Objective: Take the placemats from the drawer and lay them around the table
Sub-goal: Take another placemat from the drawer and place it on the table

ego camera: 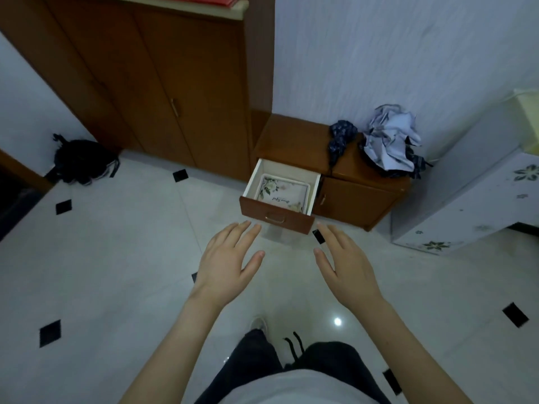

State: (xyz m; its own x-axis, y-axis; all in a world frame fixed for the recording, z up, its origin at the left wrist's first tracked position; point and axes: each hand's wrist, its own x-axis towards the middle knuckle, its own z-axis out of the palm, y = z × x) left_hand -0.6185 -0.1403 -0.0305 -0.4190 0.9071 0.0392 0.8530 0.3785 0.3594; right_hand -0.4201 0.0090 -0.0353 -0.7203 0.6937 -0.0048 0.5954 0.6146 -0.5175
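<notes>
Both your hands are out in front of you, palms down, fingers straight and a bit spread: L hand [226, 262] is loose and grasps nothing, thumb angled toward the middle; R hand [345, 268] is the same, released, nothing in it, thumb pointing in toward the L. Neither touches anything, they hang above the tiled floor [116, 258] w/ a gap between them. Just beyond your fingertips is the drawer [277, 218], pulled out of the low wooden cabinet [358, 196], its brass handle [274, 218] facing you. Placemats [281, 193] lie flat inside the drawer, top one pale w/ a green floral print and some script; can't tell how many are stacked. On the cabinet top sit a dark patterned cloth [339, 139] and a crumpled pale blue bundle [390, 141]. Tall wooden wardrobe [163, 88] stands left of the drawer, black bag [81, 161] on the floor by the wall, white floral-print unit [472, 205] at far right
</notes>
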